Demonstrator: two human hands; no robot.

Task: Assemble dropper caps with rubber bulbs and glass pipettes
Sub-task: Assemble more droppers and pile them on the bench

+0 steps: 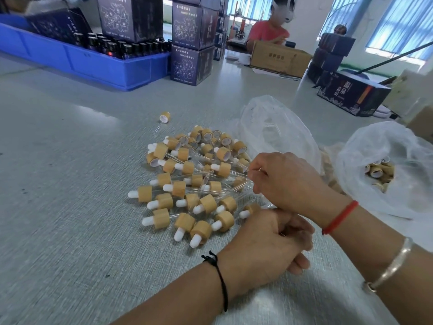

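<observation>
A grey desk (70, 207) fills a workroom, carrying a blue crate (77, 59) of dark bottles (112, 44) at its far left, beside stacked dark printed cartons (193, 43). A second person in a red shirt (269, 31) sits at the far end behind a brown cardboard box (278, 58). At the right edge, a clear plastic bag (375, 146) lies open with wood-coloured caps (378, 173) inside; another clear bag (276, 132) lies crumpled beside it. At the middle of the desk lies a heap of assembled droppers (194, 181), each a wooden cap with a white rubber bulb and a glass pipette; a lone dropper (164, 117) lies apart, beyond the heap. The right hand (288, 181), a red cord at its wrist, pinches a thin glass pipette (236, 173) at the heap's near right edge. The left hand (269, 245), a black cord at its wrist, is curled just below it; what it holds cannot be told.
</observation>
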